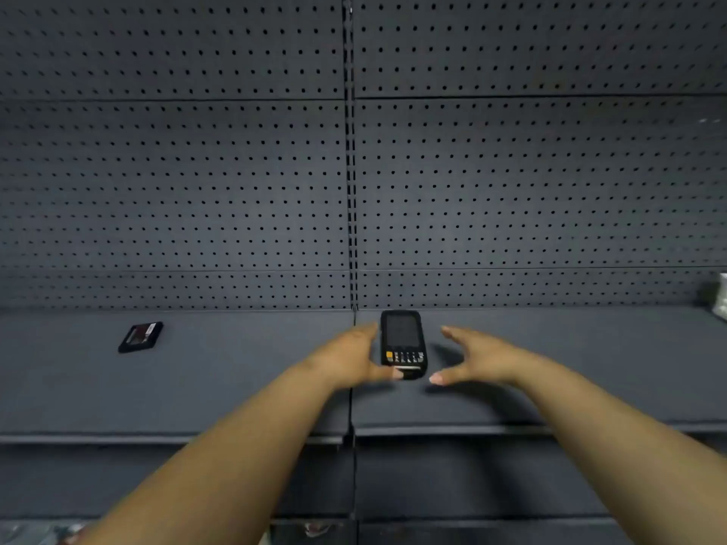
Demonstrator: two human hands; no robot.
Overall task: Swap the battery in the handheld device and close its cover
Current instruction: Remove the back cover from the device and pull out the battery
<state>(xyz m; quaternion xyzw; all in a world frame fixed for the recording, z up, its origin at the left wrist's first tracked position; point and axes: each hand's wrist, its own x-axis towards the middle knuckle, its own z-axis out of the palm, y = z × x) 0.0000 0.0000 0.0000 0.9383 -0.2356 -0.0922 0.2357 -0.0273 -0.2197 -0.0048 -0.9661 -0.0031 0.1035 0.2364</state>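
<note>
I see the handheld device (pixel 403 344) lying flat and face up on the dark shelf (pixel 236 387), its top end close to the pegboard back wall (pixel 177 171) and its keypad end toward me. The screen is dark; an orange key sits at the left corner of the keypad rows.

My left hand (pixel 346 357) is just beside the device's left edge, fingers (pixel 368 332) spread apart and pointing toward the wall, the thumb reaching in at the device's near end; whether the thumb touches it I cannot tell, as the picture is blurred there. My right hand (pixel 476 357) is on the other side, a little apart from the device, with bare shelf showing between them. Its fingers are also apart, the thumb low and pointing inward toward the keypad end. So the device lies between both open hands, gripped by neither.

Well to the left on the same shelf lies a flat black battery (pixel 141 337), tilted at an angle, with a reddish label on top. At the far right edge a pale object (pixel 722 297) is partly in view.
</note>
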